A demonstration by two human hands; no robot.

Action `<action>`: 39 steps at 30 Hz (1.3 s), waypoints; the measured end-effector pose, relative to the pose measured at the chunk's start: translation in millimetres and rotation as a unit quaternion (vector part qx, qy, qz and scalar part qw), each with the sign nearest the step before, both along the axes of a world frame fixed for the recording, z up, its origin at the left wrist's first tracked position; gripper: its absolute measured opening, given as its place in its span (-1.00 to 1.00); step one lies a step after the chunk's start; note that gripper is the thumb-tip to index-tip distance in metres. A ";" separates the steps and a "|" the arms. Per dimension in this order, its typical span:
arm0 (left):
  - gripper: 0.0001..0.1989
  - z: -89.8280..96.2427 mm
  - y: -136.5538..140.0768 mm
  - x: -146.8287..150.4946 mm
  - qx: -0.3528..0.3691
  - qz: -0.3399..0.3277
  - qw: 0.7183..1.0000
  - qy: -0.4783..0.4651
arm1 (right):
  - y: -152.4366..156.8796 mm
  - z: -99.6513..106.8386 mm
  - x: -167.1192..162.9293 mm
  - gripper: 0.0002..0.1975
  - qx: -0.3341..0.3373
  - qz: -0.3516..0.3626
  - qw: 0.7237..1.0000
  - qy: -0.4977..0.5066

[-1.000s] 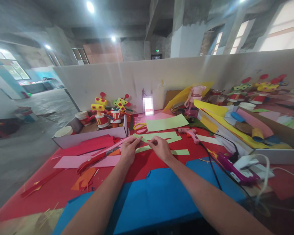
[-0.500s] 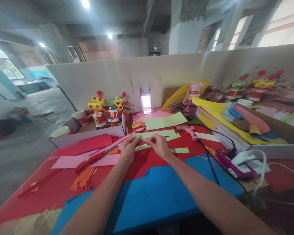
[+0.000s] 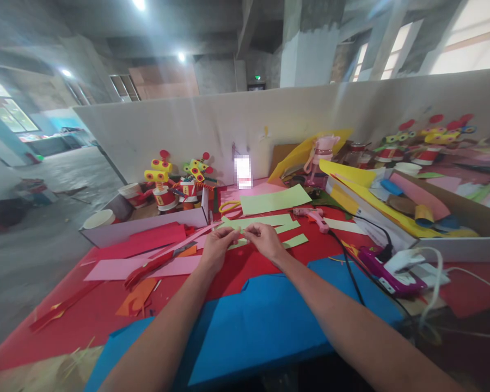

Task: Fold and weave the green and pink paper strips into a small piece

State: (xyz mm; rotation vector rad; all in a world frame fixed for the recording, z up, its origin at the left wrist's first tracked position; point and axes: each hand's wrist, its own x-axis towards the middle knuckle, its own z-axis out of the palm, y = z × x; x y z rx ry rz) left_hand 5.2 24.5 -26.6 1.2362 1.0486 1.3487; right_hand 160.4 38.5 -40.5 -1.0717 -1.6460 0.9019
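My left hand (image 3: pixel 219 249) and my right hand (image 3: pixel 267 242) meet fingertip to fingertip above the red tabletop, each pinching a light green paper strip (image 3: pixel 242 231). The fingers cover most of that strip. Beneath and behind the hands lie more light green strips (image 3: pixel 286 220), one with its end (image 3: pixel 297 240) showing right of my right hand. A larger light green sheet (image 3: pixel 275 201) is just beyond. Red-handled scissors (image 3: pixel 147 268) rest on pink paper strips (image 3: pixel 182 266) to the left of my left hand. Yellow-handled scissors (image 3: pixel 228 207) lie behind the hands.
A pink glue gun (image 3: pixel 317 219) with a black cable lies to the right, near a purple power strip (image 3: pixel 392 275). Cup figures (image 3: pixel 162 190) stand in a box at back left. A box of paper scraps (image 3: pixel 453 247) is on the right. Blue material (image 3: pixel 265 321) covers the near edge.
My fingertips have come closer together, so less of the held strip shows. The green strip end right of my right hand has shifted up and now slants.
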 end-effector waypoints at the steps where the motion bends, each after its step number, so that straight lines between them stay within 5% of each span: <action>1: -0.70 -1.1 -0.1 0.4 -0.002 -0.002 1.000 0.015 | 0.3 -0.4 0.2 -0.87 -0.005 0.002 1.000 0.002; 8: -0.66 -0.4 2.8 -1.3 -0.003 0.043 0.999 0.022 | -0.8 -0.5 0.3 -0.83 -0.029 0.021 0.999 -0.009; 19: -0.63 14.3 5.1 -17.0 0.010 0.130 0.987 -0.093 | -2.9 -0.1 1.2 -0.81 -0.066 0.047 0.996 0.030; 25: -0.63 12.0 4.0 -11.4 -0.010 0.047 0.998 -0.052 | -3.4 0.6 1.9 -0.79 -0.085 0.065 0.992 0.068; 32: -0.62 15.7 10.5 -28.3 0.029 0.146 0.981 -0.122 | -5.4 1.0 2.2 -0.74 -0.120 0.083 0.987 0.071; 39: -0.65 4.5 3.7 -9.2 -0.020 -0.005 0.999 0.033 | 1.4 -5.4 -0.4 -0.78 -0.047 0.036 0.997 0.046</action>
